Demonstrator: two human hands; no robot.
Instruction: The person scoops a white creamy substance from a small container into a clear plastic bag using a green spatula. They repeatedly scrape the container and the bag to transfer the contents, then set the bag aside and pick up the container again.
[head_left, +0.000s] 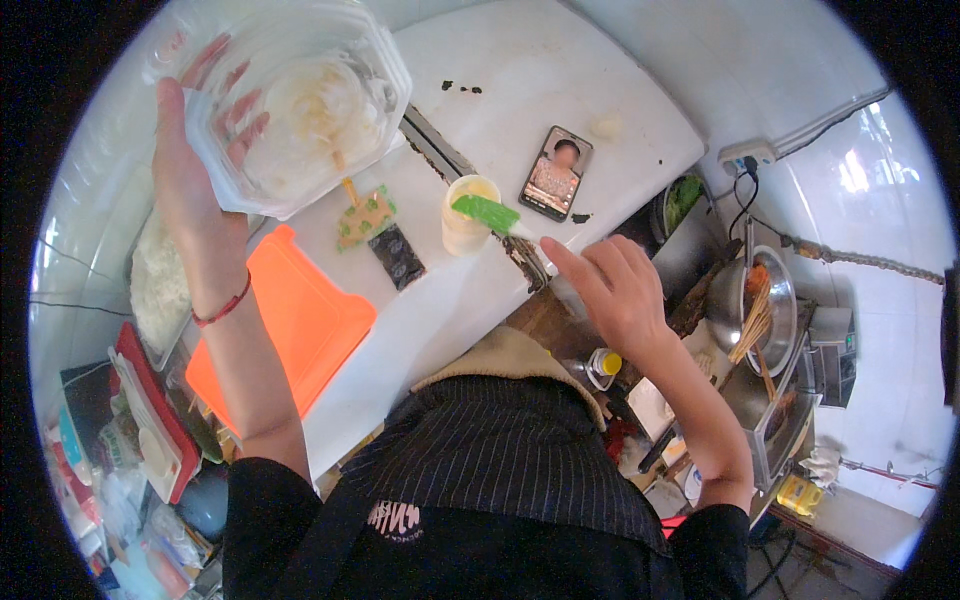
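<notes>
My left hand (184, 165) grips a clear plastic tub (300, 112) from its side; streaks of pale yellowish stuff show inside it. With its fingertips my right hand (607, 289) holds the pale handle of a spatula with a green head (486, 213). That head lies over the mouth of a whitish cup (463, 234), which holds something pale yellow. Just left of the cup, a small packet with a green pattern (366, 219) and a black sachet (397, 259) lie on the white table (420, 322). An orange plastic lid or tray (300, 315) is partly hidden behind my left forearm.
A smartphone (557, 174) lies beyond the cup, its screen lit. At the left stands a container of white shredded food (159, 277). On the right are a metal bowl (780, 315) with wooden sticks, a yellow-capped bottle (609, 364) and a power strip (746, 156).
</notes>
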